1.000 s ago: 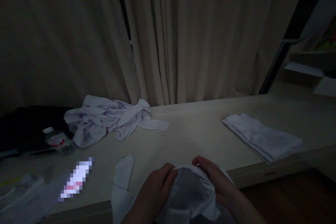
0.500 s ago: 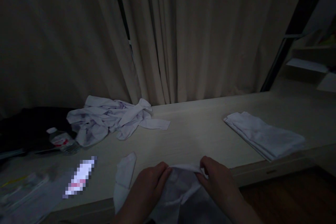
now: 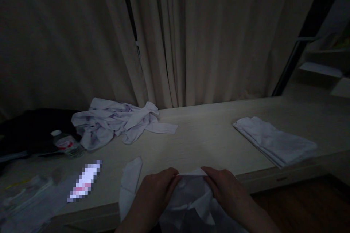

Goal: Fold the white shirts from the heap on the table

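Observation:
A white garment, probably a shirt point(image 3: 188, 193), hangs from both hands at the desk's front edge, its lower part out of view. My left hand point(image 3: 160, 185) pinches its upper edge between thumb and fingers. On the other side, my right hand point(image 3: 222, 185) grips the same edge, thumb below and fingers on top. Between the hands the edge is drawn nearly straight. A white sleeve-like piece of cloth point(image 3: 130, 176) lies on the desk left of my left hand; whether it joins the held garment is hidden.
On the pale desk point(image 3: 202, 142), a crumpled white cloth pile point(image 3: 117, 122) lies at back left beside a plastic water bottle point(image 3: 67, 143) and black cloth point(image 3: 35, 127). Folded white cloth point(image 3: 273, 140) is at right. A lit, pixelated screen point(image 3: 84, 182) and clear plastic bags point(image 3: 30, 200) lie front left.
My right hand has moved slightly left and flattened its grip on the garment's edge. The hands are a little closer together, and the hanging folds have shifted. The view moved slightly.

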Action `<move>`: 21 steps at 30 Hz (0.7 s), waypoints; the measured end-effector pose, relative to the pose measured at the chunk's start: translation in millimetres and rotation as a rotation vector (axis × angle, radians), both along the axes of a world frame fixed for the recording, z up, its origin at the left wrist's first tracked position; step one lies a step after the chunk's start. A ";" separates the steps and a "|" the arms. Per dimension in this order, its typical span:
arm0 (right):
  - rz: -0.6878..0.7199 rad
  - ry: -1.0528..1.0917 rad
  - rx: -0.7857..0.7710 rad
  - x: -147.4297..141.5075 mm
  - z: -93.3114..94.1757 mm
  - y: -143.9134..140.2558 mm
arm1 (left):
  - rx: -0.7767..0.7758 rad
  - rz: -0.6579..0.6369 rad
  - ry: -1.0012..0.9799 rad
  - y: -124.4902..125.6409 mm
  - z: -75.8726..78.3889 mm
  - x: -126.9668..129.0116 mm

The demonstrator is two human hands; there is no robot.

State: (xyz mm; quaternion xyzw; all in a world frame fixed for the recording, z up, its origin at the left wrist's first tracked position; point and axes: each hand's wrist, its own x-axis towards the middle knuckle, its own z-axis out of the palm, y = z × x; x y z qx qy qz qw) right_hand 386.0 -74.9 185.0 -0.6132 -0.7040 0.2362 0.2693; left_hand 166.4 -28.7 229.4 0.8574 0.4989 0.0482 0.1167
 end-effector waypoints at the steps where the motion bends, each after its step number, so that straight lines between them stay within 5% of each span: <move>1: -0.001 0.005 0.012 -1.8 -1.2 -1.7 | 0.025 -0.001 0.009 0.0 -0.7 -1.3; 7: 0.008 -0.027 -0.021 -1.2 3.9 0.8 | 0.269 -0.077 0.033 -0.7 -0.9 -9.5; 12: -0.097 0.204 0.025 10.9 9.8 4.4 | 0.472 -0.085 -0.080 0.8 5.5 -19.7; 18: 0.136 0.296 0.088 1.0 -19.7 1.3 | 0.411 -0.021 -0.251 -2.8 13.7 -19.9; 21: 0.135 0.288 0.047 -6.9 -29.6 9.7 | 0.360 0.080 -0.393 -6.7 21.4 -24.0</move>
